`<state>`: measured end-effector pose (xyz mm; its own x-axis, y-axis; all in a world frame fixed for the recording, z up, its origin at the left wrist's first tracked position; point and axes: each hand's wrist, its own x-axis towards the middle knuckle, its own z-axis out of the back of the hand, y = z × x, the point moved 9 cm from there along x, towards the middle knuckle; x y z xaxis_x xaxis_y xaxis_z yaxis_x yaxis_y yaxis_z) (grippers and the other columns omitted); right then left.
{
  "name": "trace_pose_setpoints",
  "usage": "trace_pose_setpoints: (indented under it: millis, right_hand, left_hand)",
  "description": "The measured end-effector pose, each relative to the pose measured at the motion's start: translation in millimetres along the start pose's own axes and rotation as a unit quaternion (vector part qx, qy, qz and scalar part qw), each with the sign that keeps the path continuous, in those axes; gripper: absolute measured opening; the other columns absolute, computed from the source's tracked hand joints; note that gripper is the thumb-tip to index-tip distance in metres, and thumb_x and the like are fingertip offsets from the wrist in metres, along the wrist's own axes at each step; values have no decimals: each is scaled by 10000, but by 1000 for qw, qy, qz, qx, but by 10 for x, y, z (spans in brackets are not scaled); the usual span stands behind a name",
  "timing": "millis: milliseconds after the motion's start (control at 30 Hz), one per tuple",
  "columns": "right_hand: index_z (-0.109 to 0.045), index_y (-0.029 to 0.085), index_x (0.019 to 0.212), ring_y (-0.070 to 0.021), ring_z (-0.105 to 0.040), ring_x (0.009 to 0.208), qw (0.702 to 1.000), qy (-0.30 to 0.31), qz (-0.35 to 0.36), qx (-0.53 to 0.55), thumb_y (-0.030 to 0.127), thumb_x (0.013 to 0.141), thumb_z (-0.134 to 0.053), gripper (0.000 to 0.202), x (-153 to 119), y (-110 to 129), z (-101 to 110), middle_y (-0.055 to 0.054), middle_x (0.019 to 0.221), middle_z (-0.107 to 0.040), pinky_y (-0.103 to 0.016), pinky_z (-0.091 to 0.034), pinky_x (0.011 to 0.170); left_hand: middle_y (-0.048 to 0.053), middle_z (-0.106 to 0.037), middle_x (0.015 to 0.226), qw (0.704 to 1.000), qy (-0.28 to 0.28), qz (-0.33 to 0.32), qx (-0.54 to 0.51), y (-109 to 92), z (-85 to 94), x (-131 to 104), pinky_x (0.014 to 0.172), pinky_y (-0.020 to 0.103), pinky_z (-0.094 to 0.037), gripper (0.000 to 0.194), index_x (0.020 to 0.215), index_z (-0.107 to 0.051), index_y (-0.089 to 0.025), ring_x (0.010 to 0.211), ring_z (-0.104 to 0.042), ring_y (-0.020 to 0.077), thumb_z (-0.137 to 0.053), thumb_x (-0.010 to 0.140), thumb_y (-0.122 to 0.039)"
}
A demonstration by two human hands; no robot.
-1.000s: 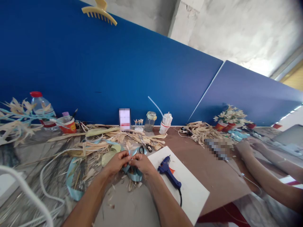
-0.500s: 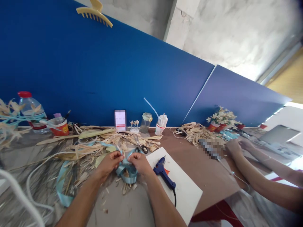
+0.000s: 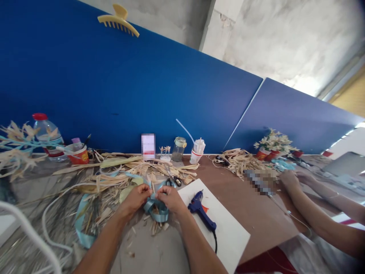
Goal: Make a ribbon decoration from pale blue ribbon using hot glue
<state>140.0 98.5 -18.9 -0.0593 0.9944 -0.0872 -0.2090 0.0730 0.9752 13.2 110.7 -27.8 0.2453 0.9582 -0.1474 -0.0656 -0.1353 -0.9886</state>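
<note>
Near the middle of the table my left hand (image 3: pixel 139 196) pinches a thin pale husk piece (image 3: pixel 153 186) with a bit of blue ribbon at its base. Close on its right, my right hand (image 3: pixel 169 196) has its fingers pressed together on the light blue ribbon (image 3: pixel 160 216). The ribbon hangs in loops below both hands, over small husk scraps. What lies between the fingertips is small and partly hidden. A blue glue gun (image 3: pixel 202 211) rests on a white board (image 3: pixel 225 228) to the right of my right hand. Behind the hands lie black scissors (image 3: pixel 170 182).
Dried husks (image 3: pixel 128 164) cover the table's back and left. A bottle (image 3: pixel 47 133), a red cup (image 3: pixel 78 155), a phone (image 3: pixel 148 146), a jar (image 3: pixel 179 149) and a white cup (image 3: pixel 196 155) stand along the blue partition (image 3: pixel 142 83). Another person's hands (image 3: pixel 289 182) are at the right.
The view has shifted slightly, so most things appear a little further right. Both hands remain close together at the ribbon, with only slight finger movement.
</note>
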Motion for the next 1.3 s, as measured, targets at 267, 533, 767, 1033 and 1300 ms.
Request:
trace_pose_setpoints:
  millis: [267, 533, 767, 1033, 1300]
  right_hand:
    - [-598, 166, 546, -94, -450, 550, 1000, 3, -5, -7, 177, 617, -634, 80, -36, 81, -19, 53, 543, -538, -212, -350, 566]
    - [-645, 175, 647, -96, -466, 489, 1000, -1, -17, -18, 160, 613, -642, 37, -48, -68, -148, 57, 532, -546, -208, -347, 494]
    - [-656, 181, 697, -103, -492, 508, 999, -5, 22, -42, 183, 645, -632, 57, -30, -81, -174, 48, 555, -566, -202, -362, 494]
    - [-618, 188, 622, -120, -510, 577, 997, -9, 57, -53, 188, 635, -647, 32, -55, 2, -204, 37, 597, -585, -209, -364, 531]
    - [-606, 174, 615, -85, -434, 509, 999, 38, 2, 34, 181, 617, -656, 50, -74, -31, -244, 64, 537, -530, -201, -320, 517]
  left_hand:
    - [-102, -401, 474, 1000, -15, -5, 0, 21, 33, 14, 451, 227, -202, 284, 650, -493, -195, 427, -296, 79, -653, 584, -421]
    - [-100, -394, 420, 998, -63, 3, 27, -6, 125, 5, 444, 233, -210, 280, 576, -482, -205, 405, -319, 84, -651, 565, -428]
    - [-96, -398, 407, 996, -73, -3, -45, -65, 113, -47, 439, 223, -222, 320, 548, -464, -201, 395, -321, 72, -699, 541, -417]
    - [-84, -464, 474, 989, -74, 0, -127, -16, 60, -42, 439, 212, -236, 354, 680, -497, -184, 407, -347, 63, -758, 522, -364]
    - [-51, -512, 546, 993, -8, -26, -119, -82, -18, -40, 481, 224, -276, 323, 678, -579, -155, 472, -401, 81, -765, 556, -389]
